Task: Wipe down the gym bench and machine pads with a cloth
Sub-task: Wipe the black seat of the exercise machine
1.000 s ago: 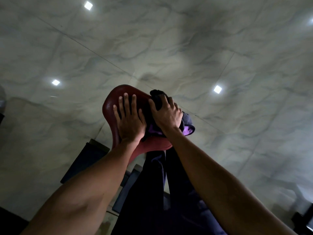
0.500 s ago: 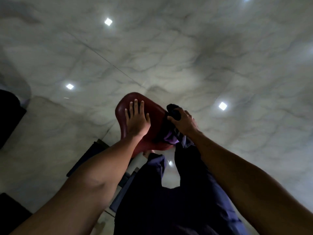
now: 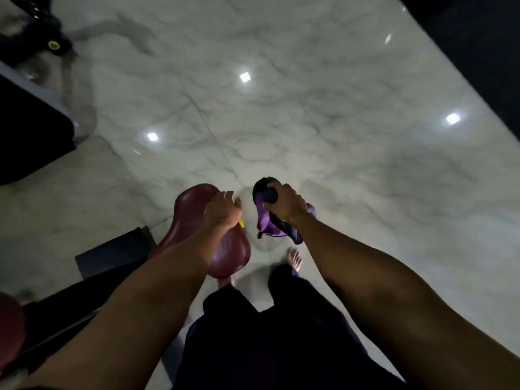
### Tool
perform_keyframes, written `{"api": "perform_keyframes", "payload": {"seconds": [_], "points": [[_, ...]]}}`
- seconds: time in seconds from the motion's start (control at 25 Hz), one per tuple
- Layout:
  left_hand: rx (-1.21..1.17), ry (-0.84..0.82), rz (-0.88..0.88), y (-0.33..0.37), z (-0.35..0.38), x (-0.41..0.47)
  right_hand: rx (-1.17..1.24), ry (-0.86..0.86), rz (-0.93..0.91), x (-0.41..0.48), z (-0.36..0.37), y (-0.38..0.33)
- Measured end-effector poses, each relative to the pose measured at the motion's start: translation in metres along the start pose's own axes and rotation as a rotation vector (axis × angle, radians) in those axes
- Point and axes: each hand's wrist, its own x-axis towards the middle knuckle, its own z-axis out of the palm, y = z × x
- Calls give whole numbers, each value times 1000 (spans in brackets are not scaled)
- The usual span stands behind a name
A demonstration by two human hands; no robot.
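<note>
A dark red machine seat pad point(image 3: 191, 215) stands at centre, below me. My left hand point(image 3: 222, 211) rests on the pad's right edge, with its fingers bent over the rim. My right hand point(image 3: 284, 205) is off the pad, to its right and above the floor. It grips a bunched purple and dark cloth point(image 3: 267, 223), and part of the cloth hangs down below the hand.
A glossy marble floor point(image 3: 309, 122) spreads ahead. A dark machine base point(image 3: 112, 251) sits left of the pad, and another red pad point(image 3: 9, 330) is at the lower left edge. Black equipment point(image 3: 31, 114) fills the upper left. My bare foot point(image 3: 294, 258) stands below the cloth.
My right hand has lifted the cloth off the pad and moved it right, clear of the seat. My left hand slid to the pad's right edge. The view has tilted up and swung.
</note>
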Motion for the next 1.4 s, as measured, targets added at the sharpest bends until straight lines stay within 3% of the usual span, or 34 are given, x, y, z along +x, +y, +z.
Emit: {"api": "perform_keyframes", "payload": {"seconds": [0.44, 0.72, 1.4], "points": [[-130, 102, -139, 52, -88, 69, -167, 87, -211, 76, -134, -74], [-270, 184, -214, 33, -178, 157, -249, 70, -362, 167, -195, -179], [-362, 353, -542, -21, -374, 369, -438, -70, -703, 419, -294, -439]]}}
